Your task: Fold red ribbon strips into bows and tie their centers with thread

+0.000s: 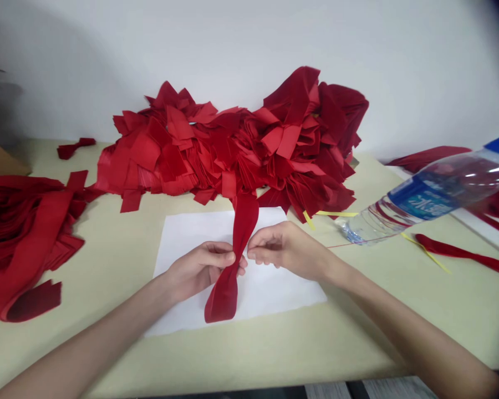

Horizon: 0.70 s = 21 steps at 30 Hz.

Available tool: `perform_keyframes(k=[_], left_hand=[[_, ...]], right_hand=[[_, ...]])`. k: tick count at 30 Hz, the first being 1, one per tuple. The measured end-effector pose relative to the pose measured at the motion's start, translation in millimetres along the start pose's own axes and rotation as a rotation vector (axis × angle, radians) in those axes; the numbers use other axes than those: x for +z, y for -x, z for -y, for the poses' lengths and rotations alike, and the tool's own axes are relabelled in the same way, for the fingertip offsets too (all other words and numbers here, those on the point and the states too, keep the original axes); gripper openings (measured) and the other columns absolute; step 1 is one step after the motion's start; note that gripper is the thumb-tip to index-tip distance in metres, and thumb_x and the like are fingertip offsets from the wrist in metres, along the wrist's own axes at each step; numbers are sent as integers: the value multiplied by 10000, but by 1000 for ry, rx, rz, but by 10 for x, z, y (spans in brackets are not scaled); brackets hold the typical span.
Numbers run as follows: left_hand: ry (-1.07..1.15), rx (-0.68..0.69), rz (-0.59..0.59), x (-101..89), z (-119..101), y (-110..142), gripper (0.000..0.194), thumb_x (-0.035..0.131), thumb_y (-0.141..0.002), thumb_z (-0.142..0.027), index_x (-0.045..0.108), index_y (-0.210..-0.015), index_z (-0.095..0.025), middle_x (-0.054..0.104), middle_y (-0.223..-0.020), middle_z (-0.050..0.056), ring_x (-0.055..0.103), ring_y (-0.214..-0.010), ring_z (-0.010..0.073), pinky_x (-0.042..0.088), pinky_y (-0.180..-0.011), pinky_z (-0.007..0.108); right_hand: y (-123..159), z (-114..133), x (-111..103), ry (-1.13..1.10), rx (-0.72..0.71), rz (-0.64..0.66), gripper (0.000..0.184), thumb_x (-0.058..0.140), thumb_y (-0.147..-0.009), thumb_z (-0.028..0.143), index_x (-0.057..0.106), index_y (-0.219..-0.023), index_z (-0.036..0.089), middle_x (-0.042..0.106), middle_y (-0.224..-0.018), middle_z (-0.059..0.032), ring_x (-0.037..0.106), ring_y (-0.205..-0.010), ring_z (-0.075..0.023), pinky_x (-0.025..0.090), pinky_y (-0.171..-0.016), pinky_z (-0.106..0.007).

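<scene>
My left hand (210, 265) is closed on a red velvet ribbon (222, 296), pinching it at its gathered middle with thumb and fingers. The ribbon hangs as a folded loop below the grip, and its upper part reaches up to the big red pile. Just right of the ribbon, my right hand (280, 249) is closed in a pinch; whatever is between its fingertips is too small to make out. A thin red thread (343, 244) runs from behind the right wrist towards a plastic bottle (424, 197). Beneath both hands lies a white sheet of paper (274, 305).
A large pile of red velvet pieces (216, 149) stands along the wall. More red strips (25, 233) are heaped at left, with a small red bow (75, 147) behind. Yellow strips (336, 214) and a red strip (466, 254) lie on the table (120, 277) at right.
</scene>
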<state>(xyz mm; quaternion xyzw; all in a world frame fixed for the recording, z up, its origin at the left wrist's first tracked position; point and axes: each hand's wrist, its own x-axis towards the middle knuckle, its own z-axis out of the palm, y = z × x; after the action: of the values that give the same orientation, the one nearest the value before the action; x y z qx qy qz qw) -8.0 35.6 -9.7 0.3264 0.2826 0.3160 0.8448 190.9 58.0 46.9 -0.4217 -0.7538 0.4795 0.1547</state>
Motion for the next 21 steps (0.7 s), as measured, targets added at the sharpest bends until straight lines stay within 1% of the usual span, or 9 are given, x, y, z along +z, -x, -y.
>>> perform_keyframes(k=[2, 4, 7, 8, 10, 12, 13, 16, 21], left_hand=[[15, -3, -11, -1, 9, 0, 123, 677, -728, -228, 695, -790, -123, 648, -777, 69, 575, -730, 148, 418, -662, 237], [46, 12, -47, 9, 17, -2, 130, 666, -739, -221, 695, -823, -126, 649, -866, 79, 570, -801, 157, 417, -689, 242], [70, 73, -109, 52, 31, -7, 109, 658, -744, -204, 686, -818, -128, 632, -932, 64, 550, -823, 143, 410, -729, 246], [61, 88, -121, 73, 36, -9, 97, 653, -748, -205, 680, -805, -130, 630, -896, 54, 545, -794, 135, 407, -722, 247], [29, 106, -129, 119, 48, -11, 80, 640, -758, -205, 662, -745, -129, 612, -759, 30, 532, -708, 123, 400, -687, 251], [17, 110, -134, 161, 60, -10, 102, 632, -757, -185, 636, -673, -128, 572, -637, 8, 519, -645, 117, 397, -667, 254], [25, 113, -143, 176, 65, -9, 112, 634, -750, -169, 625, -646, -127, 553, -600, -1, 518, -633, 114, 400, -669, 252], [69, 121, -178, 191, 76, -6, 81, 661, -721, -133, 630, -647, -124, 559, -597, -13, 526, -629, 95, 414, -676, 228], [105, 111, -206, 154, 88, -10, 78, 698, -689, -126, 649, -629, -119, 581, -591, -21, 536, -593, 68, 448, -664, 193]], right_hand=[[25, 27, -39, 55, -30, -40, 179, 537, -804, 284, 636, -721, 159, 566, -632, 8, 475, -562, -79, 383, -514, -205], [70, 96, -97, 93, -48, -125, 180, 539, -806, 278, 624, -703, 157, 550, -619, 12, 459, -557, -77, 372, -523, -209], [162, 241, -137, 27, -110, -221, 182, 561, -800, 278, 607, -675, 155, 536, -619, 17, 443, -547, -68, 354, -504, -199], [189, 285, -122, -24, -130, -213, 182, 565, -801, 279, 607, -675, 155, 542, -624, 16, 449, -551, -68, 357, -503, -196], [224, 342, -50, -133, -142, -130, 167, 566, -805, 281, 620, -703, 159, 571, -642, 10, 478, -572, -73, 378, -517, -194], [220, 345, 55, -194, -115, -51, 151, 564, -807, 276, 632, -737, 161, 597, -657, 6, 503, -589, -79, 399, -539, -198], [205, 328, 106, -201, -104, -40, 144, 562, -807, 269, 636, -749, 161, 605, -665, 6, 510, -594, -79, 406, -551, -199], [142, 244, 207, -159, -81, -96, 128, 560, -801, 243, 638, -752, 154, 601, -660, 14, 506, -592, -72, 412, -570, -197], [107, 168, 221, -67, -61, -173, 126, 572, -783, 242, 625, -718, 149, 581, -636, 26, 475, -571, -62, 397, -546, -188]])
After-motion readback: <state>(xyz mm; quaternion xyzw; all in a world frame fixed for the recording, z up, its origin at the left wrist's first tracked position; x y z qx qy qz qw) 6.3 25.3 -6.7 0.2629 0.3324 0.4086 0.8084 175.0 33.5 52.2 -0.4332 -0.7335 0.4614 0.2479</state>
